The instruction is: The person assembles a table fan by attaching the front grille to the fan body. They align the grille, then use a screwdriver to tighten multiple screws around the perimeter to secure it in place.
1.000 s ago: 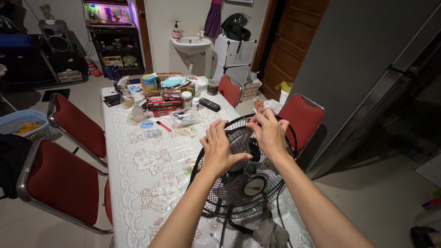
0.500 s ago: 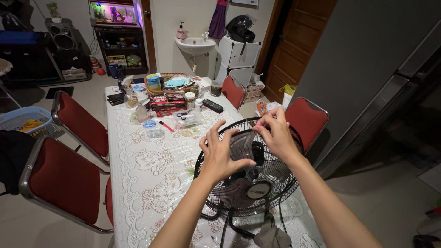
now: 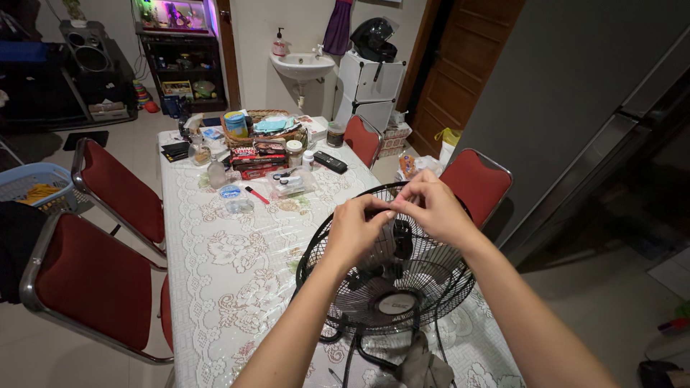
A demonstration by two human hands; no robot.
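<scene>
A person's two hands meet at the top rim of a black wire-cage fan [image 3: 392, 287] standing at the near end of a long table [image 3: 215, 280] spread with a white lace cloth. A second ago the hands lay spread and apart on the grille; now the left hand [image 3: 357, 231] and right hand [image 3: 430, 208] have drawn together, fingertips pinched on something small at twelve o'clock on the cage, too small to make out, which suggests the work has narrowed to a clip or fastener there. Red chairs [image 3: 100, 280] stand at nine o'clock. Farther up the table sit a basket [image 3: 264, 128] and a remote control [image 3: 330, 162]; beyond, a wall basin [image 3: 302, 65].
</scene>
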